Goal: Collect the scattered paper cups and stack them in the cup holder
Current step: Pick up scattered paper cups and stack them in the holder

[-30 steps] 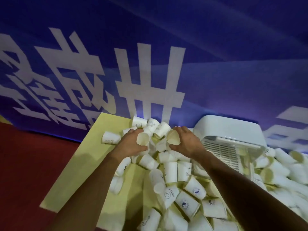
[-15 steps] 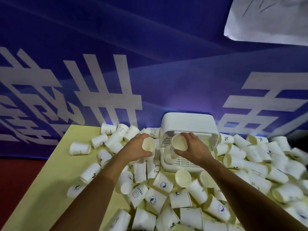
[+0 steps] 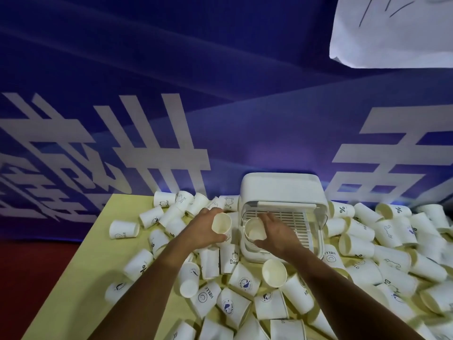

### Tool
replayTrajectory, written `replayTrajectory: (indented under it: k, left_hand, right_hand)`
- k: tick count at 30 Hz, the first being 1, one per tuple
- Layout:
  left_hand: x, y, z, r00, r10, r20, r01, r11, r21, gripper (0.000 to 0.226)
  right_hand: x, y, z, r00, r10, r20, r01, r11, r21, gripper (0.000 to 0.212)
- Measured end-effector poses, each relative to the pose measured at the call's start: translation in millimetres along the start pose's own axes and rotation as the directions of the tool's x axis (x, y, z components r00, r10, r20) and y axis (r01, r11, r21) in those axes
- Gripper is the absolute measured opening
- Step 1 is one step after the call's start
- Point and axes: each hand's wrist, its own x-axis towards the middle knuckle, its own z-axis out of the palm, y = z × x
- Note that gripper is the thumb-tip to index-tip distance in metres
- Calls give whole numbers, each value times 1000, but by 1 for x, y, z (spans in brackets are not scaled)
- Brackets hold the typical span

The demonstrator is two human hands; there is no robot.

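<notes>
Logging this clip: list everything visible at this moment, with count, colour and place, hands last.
scattered paper cups: dozens, too many to count, white with small prints, across the table around the holder, mostly on their sides.
left-hand cup: one, white, just left of the holder, mouth toward the camera.
right-hand cup: one, white, at the holder's front-left corner over its slatted tray.
cup holder: one, white, far middle of the table.
table: one, yellow top.
banner: one, blue with white characters, behind the table.
sheet: one, white, upper right.
floor: red, left of the table.
left hand: one, grips the left-hand cup.
right hand: one, grips the right-hand cup.
</notes>
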Motion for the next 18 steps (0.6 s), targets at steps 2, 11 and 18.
replayTrajectory:
  k: [2,11,18]
  left_hand:
    - [1,-2,2,1000,-7,3,7,1000,1,84]
    - [2,7,3,998,59,-4,-59,998,-23,82]
    - [0,16,0,988,134,73,-130,990,-55,89]
  right_hand:
    - [2,1,3,1000,6,22,-6,1000,-3,74]
    - [8,-24,-8,995,-100,-2,98,968,229,60]
    - [4,-38,-4,996,-87,10,77,924,374,79]
